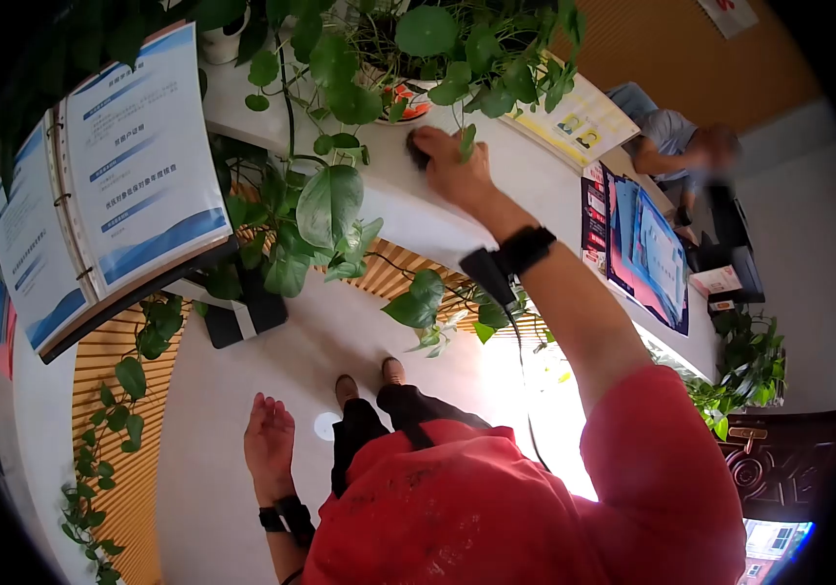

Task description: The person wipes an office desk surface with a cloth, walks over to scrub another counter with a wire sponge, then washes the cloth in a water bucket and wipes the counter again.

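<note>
My right hand (459,166) reaches out over the white counter (398,185). Its fingers are closed around a small dark, rounded object (418,150) resting against the countertop; its exact kind does not show. Just beyond it stands a white pot with an orange pattern (404,101), and a round leaf hangs partly across the hand. My left hand (270,434) hangs low at my side above the floor, fingers loosely extended, with nothing in it. Black straps with a device (505,261) circle my right wrist; another band (284,517) is on the left.
An open ring binder (135,146) stands on the counter at left. Trailing green vines (330,205) hang over the counter's edge. Blue and pink papers (647,244) and a yellow booklet (579,112) lie to the right. Another person (671,146) sits behind the counter.
</note>
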`<state>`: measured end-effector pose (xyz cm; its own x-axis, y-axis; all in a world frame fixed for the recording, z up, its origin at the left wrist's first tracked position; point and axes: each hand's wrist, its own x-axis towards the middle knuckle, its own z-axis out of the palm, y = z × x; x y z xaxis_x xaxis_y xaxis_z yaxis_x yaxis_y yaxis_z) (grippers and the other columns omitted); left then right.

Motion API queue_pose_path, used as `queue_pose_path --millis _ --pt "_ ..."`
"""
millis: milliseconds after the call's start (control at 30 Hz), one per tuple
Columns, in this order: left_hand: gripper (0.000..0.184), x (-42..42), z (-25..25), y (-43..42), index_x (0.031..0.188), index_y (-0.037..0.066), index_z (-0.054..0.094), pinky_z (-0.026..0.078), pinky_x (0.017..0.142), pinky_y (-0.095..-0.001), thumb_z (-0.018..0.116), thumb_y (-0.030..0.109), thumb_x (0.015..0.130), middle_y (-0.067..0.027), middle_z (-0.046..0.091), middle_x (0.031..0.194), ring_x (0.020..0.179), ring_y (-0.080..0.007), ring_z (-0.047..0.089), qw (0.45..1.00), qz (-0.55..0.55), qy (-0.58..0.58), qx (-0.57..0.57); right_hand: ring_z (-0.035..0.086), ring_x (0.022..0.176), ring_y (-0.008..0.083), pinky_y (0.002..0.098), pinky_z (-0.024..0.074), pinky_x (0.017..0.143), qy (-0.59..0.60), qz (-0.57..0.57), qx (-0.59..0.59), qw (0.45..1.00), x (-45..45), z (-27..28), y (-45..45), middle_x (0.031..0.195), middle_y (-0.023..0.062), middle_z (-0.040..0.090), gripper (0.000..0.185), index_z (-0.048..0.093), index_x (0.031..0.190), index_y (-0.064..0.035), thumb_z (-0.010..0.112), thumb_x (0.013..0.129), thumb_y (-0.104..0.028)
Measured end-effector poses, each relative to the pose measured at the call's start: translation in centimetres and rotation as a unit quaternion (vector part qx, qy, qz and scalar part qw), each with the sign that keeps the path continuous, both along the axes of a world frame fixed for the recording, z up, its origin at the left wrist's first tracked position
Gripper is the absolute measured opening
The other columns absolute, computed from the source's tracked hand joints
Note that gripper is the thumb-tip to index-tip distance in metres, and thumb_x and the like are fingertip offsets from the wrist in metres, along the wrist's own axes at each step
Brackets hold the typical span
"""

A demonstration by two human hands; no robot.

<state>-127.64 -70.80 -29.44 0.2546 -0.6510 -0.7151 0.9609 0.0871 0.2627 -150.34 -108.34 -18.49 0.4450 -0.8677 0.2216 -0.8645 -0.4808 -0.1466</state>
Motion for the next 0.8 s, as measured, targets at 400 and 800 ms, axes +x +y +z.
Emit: queue_pose_path --millis 400,800 --pt "0.024 0.5 -0.2 0.3 0.106 0.003 0.051 0.045 0.075 -0.0288 0.053 0.007 0.082 -0.0052 0.056 0.089 0.085 -0.0177 0.053 1.0 0.003 -0.006 0.013 0.049 0.096 0.0245 0.0383 0.0339 0.079 0.06 -0.029 -0.009 0.998 -0.7 0.6 -0.6 0.084 0.0096 0.059 0.027 0.056 0.096 -0.013 0.053 0.069 -0.015" --pt "0.02 0.9 -1.0 1.4 0.102 0.004 0.053 0.044 0.077 -0.0287 0.052 0.005 0.082 -0.0052 0.058 0.089 0.086 -0.0172 0.054 0.999 -0.035 0.006 -0.016 0.045 0.099 0.024 0.0378 0.0346 0.079 0.064 0.01 -0.014 0.998 0.2 1.1 1.7 0.099 0.0035 0.057 0.023 0.06 0.095 -0.0154 0.053 0.073 -0.017"
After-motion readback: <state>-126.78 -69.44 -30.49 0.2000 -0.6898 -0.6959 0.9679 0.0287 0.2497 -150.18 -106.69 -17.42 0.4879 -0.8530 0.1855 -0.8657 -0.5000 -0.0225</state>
